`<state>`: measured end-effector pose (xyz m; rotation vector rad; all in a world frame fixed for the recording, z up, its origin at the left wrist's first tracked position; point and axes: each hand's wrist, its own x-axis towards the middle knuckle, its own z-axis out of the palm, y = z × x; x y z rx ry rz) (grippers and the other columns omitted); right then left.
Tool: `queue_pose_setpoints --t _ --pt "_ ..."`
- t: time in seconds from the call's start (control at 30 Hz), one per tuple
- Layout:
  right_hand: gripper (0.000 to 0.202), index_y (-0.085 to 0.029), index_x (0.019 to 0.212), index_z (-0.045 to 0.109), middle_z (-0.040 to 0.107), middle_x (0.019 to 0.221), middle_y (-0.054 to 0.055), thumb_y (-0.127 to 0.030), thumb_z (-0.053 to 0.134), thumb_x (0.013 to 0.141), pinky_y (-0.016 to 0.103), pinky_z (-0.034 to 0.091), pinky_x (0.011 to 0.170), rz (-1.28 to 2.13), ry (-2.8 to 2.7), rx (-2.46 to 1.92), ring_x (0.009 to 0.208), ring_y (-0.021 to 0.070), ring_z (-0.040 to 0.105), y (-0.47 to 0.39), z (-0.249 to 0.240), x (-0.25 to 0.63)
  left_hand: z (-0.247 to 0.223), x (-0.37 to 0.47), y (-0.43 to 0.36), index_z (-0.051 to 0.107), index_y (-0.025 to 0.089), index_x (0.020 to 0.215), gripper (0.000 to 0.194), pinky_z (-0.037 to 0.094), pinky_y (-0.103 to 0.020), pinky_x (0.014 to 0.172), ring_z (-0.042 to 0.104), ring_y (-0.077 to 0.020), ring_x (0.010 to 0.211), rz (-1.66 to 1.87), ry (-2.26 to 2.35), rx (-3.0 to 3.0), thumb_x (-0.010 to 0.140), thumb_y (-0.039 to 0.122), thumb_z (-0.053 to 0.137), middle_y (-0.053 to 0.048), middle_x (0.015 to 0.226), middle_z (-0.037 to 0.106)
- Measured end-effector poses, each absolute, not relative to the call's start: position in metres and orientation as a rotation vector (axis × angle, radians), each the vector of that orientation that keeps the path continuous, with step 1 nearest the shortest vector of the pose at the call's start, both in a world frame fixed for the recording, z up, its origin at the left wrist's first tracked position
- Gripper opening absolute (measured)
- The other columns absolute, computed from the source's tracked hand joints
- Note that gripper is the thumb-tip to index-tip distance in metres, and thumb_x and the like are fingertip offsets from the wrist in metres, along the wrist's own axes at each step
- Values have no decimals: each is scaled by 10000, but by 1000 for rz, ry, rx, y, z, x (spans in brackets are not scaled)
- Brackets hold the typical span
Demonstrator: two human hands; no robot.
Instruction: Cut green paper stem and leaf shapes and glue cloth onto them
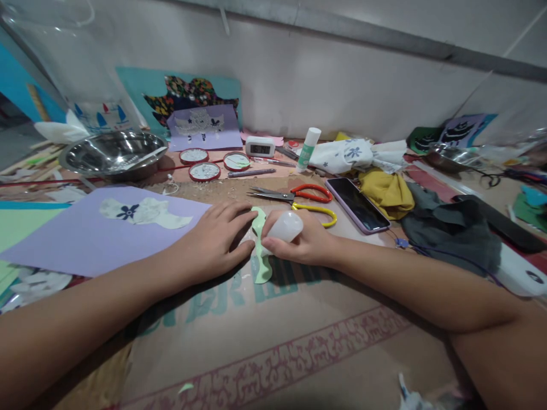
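Note:
A wavy-edged strip of light green paper (264, 271) lies on the brown cardboard (273, 341) between my hands. My left hand (224, 236) rests flat with its fingers spread, the fingertips touching the strip's left edge. In my right hand (314, 239) is a white, translucent glue bottle (286, 226), its rounded end facing me. The bottle's other end is hidden by my fingers, over the right side of the strip. Just beyond my hands lie scissors (293, 196) with one red and one yellow handle. Left of my left hand is purple paper (85, 239) bearing a pale cut-out (147, 212).
Behind stand a metal bowl (113, 154), several red-rimmed round lids (205, 171), a small digital clock (260, 147) and an upright glue stick (308, 149). To the right lie a phone (358, 205), yellow cloth (387, 193) and dark grey cloth (444, 233). A wall closes off the back.

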<state>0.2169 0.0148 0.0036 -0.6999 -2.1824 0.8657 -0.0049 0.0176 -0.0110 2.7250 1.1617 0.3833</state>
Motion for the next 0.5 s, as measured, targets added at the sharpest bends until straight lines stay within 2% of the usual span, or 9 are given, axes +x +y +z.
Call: queue_pose_setpoints --t 0.13,0.37,0.5 --pt "213 -168 810 635 623 657 -7 -372 660 864 220 416 540 820 -2180 -717 583 120 544 15 3 216 -10 -5 17 508 181 1447 531 356 -557 1127 449 -362 1350 381 1159 2728 976 418 449 -160 1485 489" --pt "236 -174 715 563 540 582 -38 -322 627 887 211 381 505 937 -2202 -575 517 92 482 13 8 218 -11 -6 16 519 130 1430 588 334 -564 1141 427 -367 1375 372 1176 2735 981 502 442 -189 1499 478" --pt "215 -155 771 594 584 625 -11 -329 634 891 205 404 496 926 -2063 -612 541 103 533 12 9 221 -10 -5 16 500 137 1448 586 332 -557 1148 422 -353 1379 378 1194 2713 996 499 412 -176 1505 473"
